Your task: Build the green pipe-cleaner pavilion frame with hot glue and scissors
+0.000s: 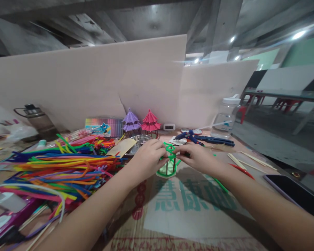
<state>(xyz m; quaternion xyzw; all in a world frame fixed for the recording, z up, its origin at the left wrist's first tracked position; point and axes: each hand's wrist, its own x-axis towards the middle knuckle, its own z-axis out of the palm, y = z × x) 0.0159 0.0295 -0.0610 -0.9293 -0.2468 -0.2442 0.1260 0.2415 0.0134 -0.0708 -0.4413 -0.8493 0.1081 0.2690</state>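
Observation:
A small green frame [166, 170] with dark upright posts and a green base stands on the printed cardboard [172, 223]. On its left side my left hand [149, 156] is closed, its fingertips pinching the green strip at the frame's upper part. My right hand [192, 157] pinches the same green strip from the right, thumb and forefinger together. The fingers partly hide the upper part of the frame. Behind stand a purple two-tiered pavilion [131, 122] and a pink one [150, 122], both upright.
Colourful pipe cleaners [65, 167] heap up at the left. Behind the hands lie a metal bowl [140, 143], a blue glue gun [189, 136] and a clear bottle [223, 118]. Wooden sticks [258, 161] and a phone [295, 193] are at the right.

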